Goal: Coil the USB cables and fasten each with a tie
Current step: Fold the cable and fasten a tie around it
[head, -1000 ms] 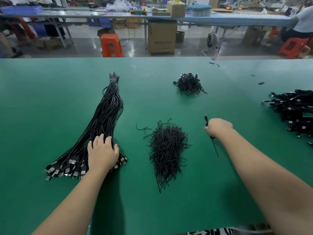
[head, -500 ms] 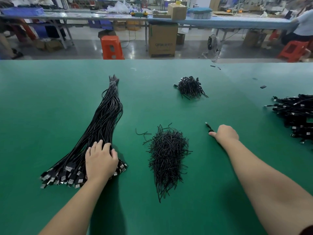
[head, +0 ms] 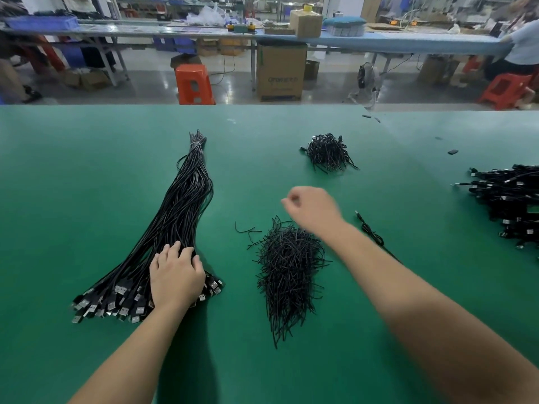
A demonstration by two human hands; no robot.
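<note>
Green table (head: 87, 185) w/ tie pile (head: 288, 275)

Factory assembly floor, long green workbench (head: 87, 170), cardboard boxes (head: 280, 72), plastic stools (head: 194, 84)

A green work table (head: 87, 170) fills the near view. Beyond its far edge lies a grey, glossy floor (head: 145, 88) that mirrors the light. An orange plastic stool (head: 194, 84) stands beside a tall cardboard box (head: 280, 72) (its print too blurred to read). Behind them runs a long blue-topped bench (head: 408, 42) bearing a smaller carton (head: 306, 22); a blue crate (head: 40, 22) sits at far left, a second orange stool (head: 506, 90) at right.
</note>
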